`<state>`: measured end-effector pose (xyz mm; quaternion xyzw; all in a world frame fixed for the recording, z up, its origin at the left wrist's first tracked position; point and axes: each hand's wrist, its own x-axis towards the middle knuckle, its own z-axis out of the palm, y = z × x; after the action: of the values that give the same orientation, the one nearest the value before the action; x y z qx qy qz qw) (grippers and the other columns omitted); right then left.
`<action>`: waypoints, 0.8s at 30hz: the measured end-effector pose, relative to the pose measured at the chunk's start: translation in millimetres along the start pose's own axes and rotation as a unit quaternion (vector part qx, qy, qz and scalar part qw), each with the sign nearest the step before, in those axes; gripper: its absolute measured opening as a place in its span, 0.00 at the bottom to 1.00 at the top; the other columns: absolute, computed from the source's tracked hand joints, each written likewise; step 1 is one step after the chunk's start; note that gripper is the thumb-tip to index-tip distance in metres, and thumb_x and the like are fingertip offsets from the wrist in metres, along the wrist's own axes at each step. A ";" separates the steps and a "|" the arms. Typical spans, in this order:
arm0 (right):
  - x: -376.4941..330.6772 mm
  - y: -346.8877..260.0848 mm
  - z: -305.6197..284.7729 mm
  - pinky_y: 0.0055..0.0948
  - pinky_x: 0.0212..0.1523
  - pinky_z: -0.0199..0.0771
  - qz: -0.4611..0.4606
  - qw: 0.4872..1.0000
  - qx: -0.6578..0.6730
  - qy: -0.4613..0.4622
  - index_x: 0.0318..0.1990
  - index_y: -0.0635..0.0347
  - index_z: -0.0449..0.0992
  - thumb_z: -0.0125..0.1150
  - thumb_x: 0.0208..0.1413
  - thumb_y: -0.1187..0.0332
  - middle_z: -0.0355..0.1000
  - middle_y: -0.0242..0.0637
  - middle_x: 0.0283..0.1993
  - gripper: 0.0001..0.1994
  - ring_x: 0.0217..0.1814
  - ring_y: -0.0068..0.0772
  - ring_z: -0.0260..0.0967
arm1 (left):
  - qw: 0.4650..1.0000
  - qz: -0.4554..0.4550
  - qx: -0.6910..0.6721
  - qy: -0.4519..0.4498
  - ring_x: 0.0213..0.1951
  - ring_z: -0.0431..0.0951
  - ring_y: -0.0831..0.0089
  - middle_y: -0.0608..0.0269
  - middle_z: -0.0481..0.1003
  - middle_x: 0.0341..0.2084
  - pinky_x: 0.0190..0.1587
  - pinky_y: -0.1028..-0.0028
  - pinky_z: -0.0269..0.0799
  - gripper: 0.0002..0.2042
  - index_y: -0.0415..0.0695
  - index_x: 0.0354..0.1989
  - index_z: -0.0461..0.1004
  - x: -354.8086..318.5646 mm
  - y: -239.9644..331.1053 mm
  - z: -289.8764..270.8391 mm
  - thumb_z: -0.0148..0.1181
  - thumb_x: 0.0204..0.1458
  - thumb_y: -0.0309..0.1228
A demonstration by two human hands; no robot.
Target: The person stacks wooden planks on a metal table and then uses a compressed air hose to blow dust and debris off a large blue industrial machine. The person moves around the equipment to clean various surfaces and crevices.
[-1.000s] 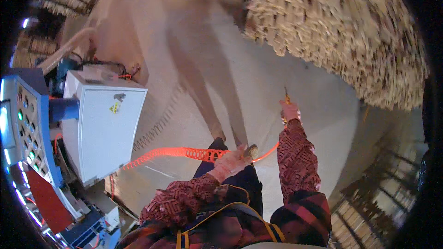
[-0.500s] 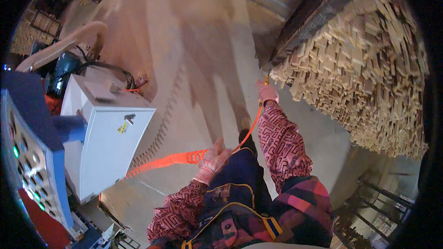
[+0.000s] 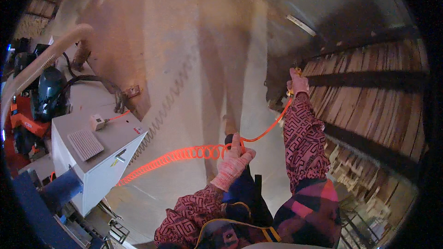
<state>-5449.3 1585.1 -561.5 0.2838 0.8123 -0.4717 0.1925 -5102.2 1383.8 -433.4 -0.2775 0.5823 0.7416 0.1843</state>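
Note:
My right hand [image 3: 299, 83], in a pink knit glove, is closed around an air blow gun; its brass-yellow nozzle end [image 3: 298, 71] pokes out beyond the fingers, near the stacked wood strips [image 3: 369, 97]. From below the fist an orange air hose [image 3: 272, 125] curves down to my left hand [image 3: 234, 162]. That hand, gloved too, is closed on the hose where its coils begin, with the fingers pointing away from me. The coiled part [image 3: 170, 157] stretches left toward a light grey cabinet. Both forearms wear patterned pink sleeves. Most of the gun's body is hidden by my hand.
At the left stands the grey cabinet [image 3: 113, 157], with a ribbed hose [image 3: 50, 57], black cables [image 3: 99, 79] and a blue machine part [image 3: 27, 207] around it. Dark bars [image 3: 369, 79] cross the wood stack at the right. Grey panels [image 3: 341, 4] rise at the far right.
The view has turned right, so the stack's side with long strips and dark bars shows. My right hand has moved farther right along the stack with the blow gun; the left still holds the hose.

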 end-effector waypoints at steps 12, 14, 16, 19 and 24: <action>7.9 -195.1 127.8 0.34 0.23 0.68 -0.111 0.980 -0.089 -0.140 0.28 0.62 0.76 0.64 0.49 0.42 0.71 0.36 0.18 0.26 0.17 0.30 0.69 | 0.990 0.003 -0.133 0.043 0.39 0.72 0.80 0.65 0.74 0.36 0.47 0.78 0.69 0.43 0.38 0.72 0.33 48.4 78.3 -3.1 0.58 0.56 0.26; -16.0 -212.0 155.6 0.33 0.22 0.67 -0.149 0.969 -0.075 -0.180 0.28 0.60 0.76 0.64 0.49 0.42 0.71 0.36 0.18 0.25 0.17 0.29 0.68 | 0.989 0.006 -0.131 0.062 0.40 0.73 0.79 0.64 0.75 0.37 0.47 0.77 0.70 0.43 0.38 0.72 0.34 50.3 80.2 -7.9 0.59 0.55 0.27; -21.2 -226.1 176.4 0.31 0.20 0.67 -0.181 0.957 -0.068 -0.215 0.28 0.59 0.76 0.65 0.48 0.43 0.71 0.35 0.18 0.24 0.17 0.28 0.68 | 0.986 0.013 -0.148 0.071 0.40 0.73 0.78 0.63 0.75 0.38 0.46 0.77 0.70 0.43 0.37 0.72 0.35 55.6 79.5 -11.6 0.60 0.55 0.28; -63.7 -241.3 195.8 0.30 0.18 0.64 -0.171 0.958 -0.053 -0.225 0.29 0.59 0.76 0.65 0.48 0.44 0.71 0.35 0.19 0.24 0.16 0.27 0.67 | 0.989 0.031 -0.127 0.068 0.41 0.75 0.73 0.61 0.76 0.39 0.48 0.74 0.70 0.43 0.36 0.71 0.38 56.8 74.7 -25.1 0.61 0.54 0.35; -30.7 -120.9 127.2 0.35 0.24 0.68 -0.044 0.983 0.080 -0.157 0.41 0.61 0.75 0.64 0.51 0.50 0.71 0.40 0.27 0.22 0.25 0.34 0.71 | 0.994 0.028 0.001 0.102 0.49 0.75 0.64 0.50 0.75 0.47 0.54 0.69 0.68 0.42 0.38 0.70 0.47 40.4 13.3 -18.1 0.61 0.53 0.46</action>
<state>-5497.8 1417.5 -525.3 0.1844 0.7434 -0.5818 0.2738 -5138.0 1361.0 -451.6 -0.3350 0.6061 0.7139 0.1036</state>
